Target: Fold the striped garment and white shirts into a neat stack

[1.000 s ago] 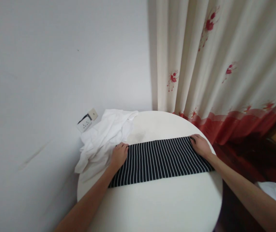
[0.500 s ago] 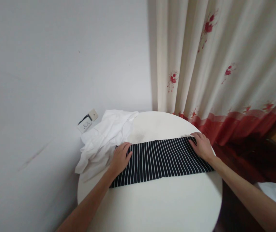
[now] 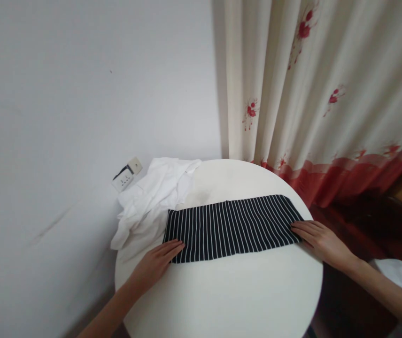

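A black cloth with thin white stripes (image 3: 234, 227), laid out as a long flat strip, lies across a round white table (image 3: 222, 295). My left hand (image 3: 157, 263) rests on its near left corner, fingers stretched out over the fabric; the thumb is hidden. At the opposite end, my right hand (image 3: 320, 241) touches the near right corner with straight fingers on top of the cloth. Both hands cover the corners beneath them. Slight ripples show in the fabric, and its far edge lies uncovered.
A crumpled white cloth (image 3: 151, 192) lies at the table's left side, against the wall (image 3: 81, 103). Just above it is a wall socket (image 3: 122, 180). A floral curtain with a red hem (image 3: 313, 117) hangs behind the table. Something white (image 3: 401, 277) is at the lower right.
Both hands have moved from the striped cloth's far edge towards me, onto its near corners. The far corners are now uncovered. The strip stays about where it was.
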